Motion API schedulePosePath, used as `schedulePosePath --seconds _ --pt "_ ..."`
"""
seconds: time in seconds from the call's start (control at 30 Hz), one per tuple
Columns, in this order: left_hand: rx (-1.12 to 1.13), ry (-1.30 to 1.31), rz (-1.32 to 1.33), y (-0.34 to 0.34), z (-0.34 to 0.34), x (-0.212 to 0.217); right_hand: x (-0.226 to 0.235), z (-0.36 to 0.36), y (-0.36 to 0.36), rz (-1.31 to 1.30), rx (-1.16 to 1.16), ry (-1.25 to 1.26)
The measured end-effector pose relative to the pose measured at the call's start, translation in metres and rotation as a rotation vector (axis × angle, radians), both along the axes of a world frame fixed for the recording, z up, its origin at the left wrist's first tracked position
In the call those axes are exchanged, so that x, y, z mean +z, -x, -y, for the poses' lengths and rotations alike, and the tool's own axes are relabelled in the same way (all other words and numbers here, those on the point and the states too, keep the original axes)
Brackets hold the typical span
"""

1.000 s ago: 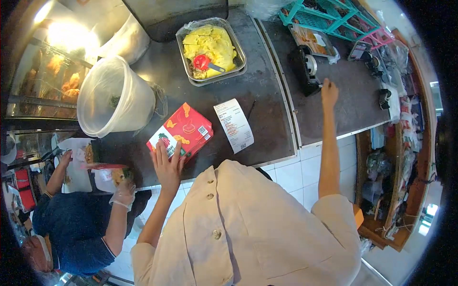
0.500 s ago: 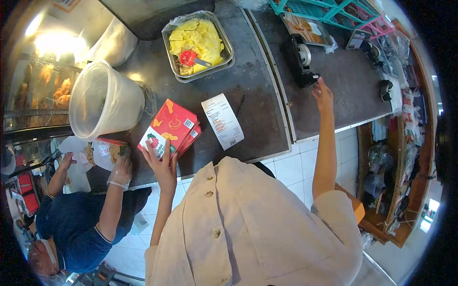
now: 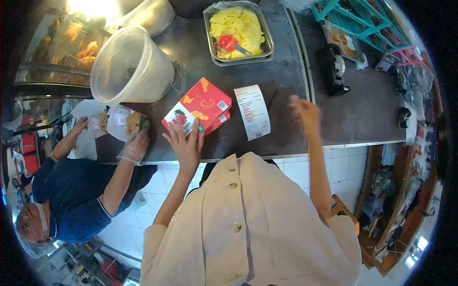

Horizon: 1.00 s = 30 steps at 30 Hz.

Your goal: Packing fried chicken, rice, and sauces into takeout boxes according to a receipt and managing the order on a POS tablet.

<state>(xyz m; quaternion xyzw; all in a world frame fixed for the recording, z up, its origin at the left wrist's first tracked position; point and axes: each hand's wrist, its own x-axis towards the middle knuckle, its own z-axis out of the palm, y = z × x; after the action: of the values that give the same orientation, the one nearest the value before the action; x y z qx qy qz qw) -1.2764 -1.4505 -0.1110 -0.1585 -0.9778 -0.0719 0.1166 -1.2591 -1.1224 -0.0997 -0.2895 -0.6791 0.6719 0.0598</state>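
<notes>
Translucent plastic bucket [image 3: 155,81], metal tray [image 3: 265,53] of yellow food [image 3: 243,24], teal basket [image 3: 338,23]

Under my left fingers [image 3: 192,136], the red box [image 3: 205,97] bears lettering [image 3: 187,126], partly covered, and a square code [image 3: 222,105]; the receipt [image 3: 252,112] carries rows of print too small for me to read.

- Pulling the right hand [image 3: 306,117] clear of the black tape dispenser [image 3: 332,71] and left across the counter seam [image 3: 307,66], to near the receipt [image 3: 253,114].
- Baring, since a second ago, more of the lower red box [image 3: 220,122] beneath the upper red box [image 3: 199,101].
</notes>
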Motion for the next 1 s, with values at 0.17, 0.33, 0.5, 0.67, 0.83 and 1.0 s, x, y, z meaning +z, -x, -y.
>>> schedulePosePath --seconds 0.17,0.33,0.5,0.67,0.83,1.0 --pt "-0.169 -0.177 -0.028 0.004 0.003 -0.003 0.008 0.156 0.027 0.040 0.483 0.080" --pt "-0.213 -0.096 -0.080 0.007 0.018 0.001 -0.026 0.182 0.024 0.160 0.500 -0.035" --pt "-0.239 0.033 -0.026 0.013 0.022 0.011 -0.052 0.190 0.028 0.048 0.551 -0.238" --pt "-0.263 -0.069 0.019 0.015 0.027 0.014 -0.041 0.178 0.025 0.169 0.566 -0.693" --pt "-0.361 -0.340 0.205 0.026 0.045 0.031 -0.010 0.151 0.020 0.049 0.133 -0.911" --pt "-0.222 -0.210 0.168 0.048 0.051 0.039 -0.036 0.111 0.022 0.133 0.268 -0.976"
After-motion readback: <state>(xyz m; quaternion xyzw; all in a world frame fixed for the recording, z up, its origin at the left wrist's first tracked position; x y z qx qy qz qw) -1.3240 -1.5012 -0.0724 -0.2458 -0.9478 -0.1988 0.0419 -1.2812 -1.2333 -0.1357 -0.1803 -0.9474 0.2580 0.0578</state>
